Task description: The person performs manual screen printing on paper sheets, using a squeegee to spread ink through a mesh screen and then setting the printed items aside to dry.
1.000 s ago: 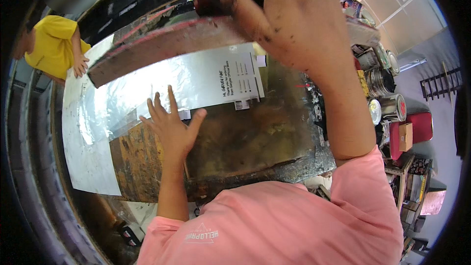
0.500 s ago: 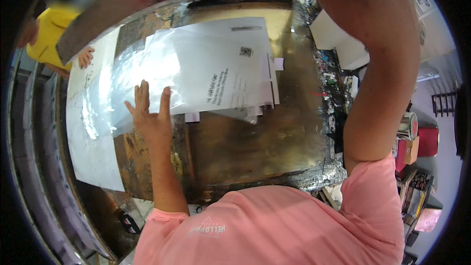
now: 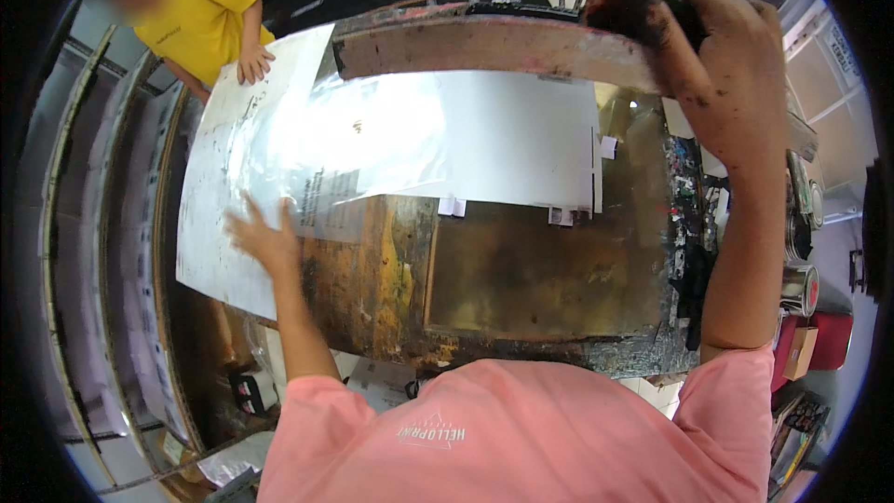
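Right hand (image 3: 731, 74): fingers curled round dark end of long reddish-brown bar (image 3: 503, 48), which extends left of them. Left hand (image 3: 267, 244): fingers spread, clear printed plastic sheet (image 3: 396, 156) at fingertips, contact unclear.

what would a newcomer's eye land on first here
Probably the shiny clear plastic sheet, glaring bright left of centre. Then the long brown bar above it, with the right hand gripping near its right end. At upper left, someone's bright yellow T-shirt likely stands out too.
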`<control>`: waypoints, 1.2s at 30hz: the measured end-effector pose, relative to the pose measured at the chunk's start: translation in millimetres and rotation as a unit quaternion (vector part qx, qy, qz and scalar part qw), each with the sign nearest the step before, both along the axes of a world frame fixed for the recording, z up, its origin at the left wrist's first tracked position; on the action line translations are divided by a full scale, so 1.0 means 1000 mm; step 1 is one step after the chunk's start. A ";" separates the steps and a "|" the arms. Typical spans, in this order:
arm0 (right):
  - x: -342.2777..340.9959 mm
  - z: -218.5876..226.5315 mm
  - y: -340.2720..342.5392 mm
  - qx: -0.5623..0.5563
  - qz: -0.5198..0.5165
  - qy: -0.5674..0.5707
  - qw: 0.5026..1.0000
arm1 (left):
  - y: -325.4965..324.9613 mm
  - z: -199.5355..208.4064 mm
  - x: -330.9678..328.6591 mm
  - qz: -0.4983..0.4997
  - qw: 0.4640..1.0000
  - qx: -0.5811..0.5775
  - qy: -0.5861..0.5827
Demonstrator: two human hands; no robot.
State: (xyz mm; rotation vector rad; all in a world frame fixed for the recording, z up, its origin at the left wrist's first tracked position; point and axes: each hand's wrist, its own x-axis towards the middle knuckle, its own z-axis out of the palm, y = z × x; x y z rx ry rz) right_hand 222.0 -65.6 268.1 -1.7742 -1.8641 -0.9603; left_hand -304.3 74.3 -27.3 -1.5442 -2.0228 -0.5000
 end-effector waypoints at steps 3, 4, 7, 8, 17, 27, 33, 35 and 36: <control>0.003 -0.005 -0.005 -0.009 -0.017 -0.009 1.000 | -0.039 0.031 0.144 -0.394 0.882 -0.247 -0.078; 0.003 -0.001 -0.005 -0.001 -0.004 -0.010 1.000 | -0.044 0.035 0.181 -0.428 0.865 -0.262 0.000; 0.004 0.010 0.004 0.001 0.023 0.017 1.000 | -0.052 0.014 0.239 -0.467 0.840 -0.276 -0.003; -0.002 0.017 0.002 0.000 0.017 0.033 0.999 | -0.057 0.010 0.258 -0.511 0.817 -0.267 -0.016; -0.015 0.023 -0.007 -0.060 0.024 0.115 0.991 | -0.125 0.016 0.373 -0.614 0.743 -0.260 -0.062; 0.007 0.008 -0.004 -0.048 0.048 0.128 0.989 | -0.127 0.019 0.372 -0.644 0.717 -0.258 -0.066; 0.001 0.015 0.013 -0.027 0.076 0.139 0.987 | -0.126 0.007 0.359 -0.658 0.728 -0.163 -0.099; 0.006 0.017 0.013 -0.017 0.076 0.131 0.988 | -0.124 0.031 0.355 -0.662 0.724 -0.120 -0.153; 0.009 0.014 0.011 -0.008 0.079 0.123 0.989 | -0.120 0.034 0.344 -0.603 0.728 -0.135 -0.296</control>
